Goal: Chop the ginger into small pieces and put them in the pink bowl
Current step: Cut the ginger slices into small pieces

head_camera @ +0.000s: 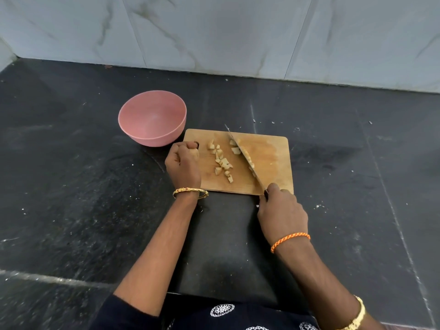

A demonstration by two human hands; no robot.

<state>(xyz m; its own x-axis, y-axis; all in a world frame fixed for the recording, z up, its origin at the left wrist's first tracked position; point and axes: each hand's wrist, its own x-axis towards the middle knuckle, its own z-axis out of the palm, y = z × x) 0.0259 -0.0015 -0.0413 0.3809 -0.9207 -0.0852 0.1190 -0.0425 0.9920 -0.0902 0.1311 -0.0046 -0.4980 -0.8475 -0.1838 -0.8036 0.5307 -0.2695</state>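
Observation:
Several small pale ginger pieces (222, 161) lie on a wooden cutting board (273, 158) on the dark counter. My right hand (282, 210) grips the handle of a knife (242, 153) at the board's near edge; the blade runs diagonally across the board, with ginger bits stuck along it. At the board's left edge my left hand (183, 164) rests curled into a fist, a pale bit showing at its fingers; I cannot tell whether it holds ginger. The pink bowl (152, 117) stands to the far left of the board and looks empty.
The black stone counter (71, 186) runs all around, flecked with white specks. A marble-tiled wall (214, 32) rises behind it. My dark patterned clothing shows at the bottom edge.

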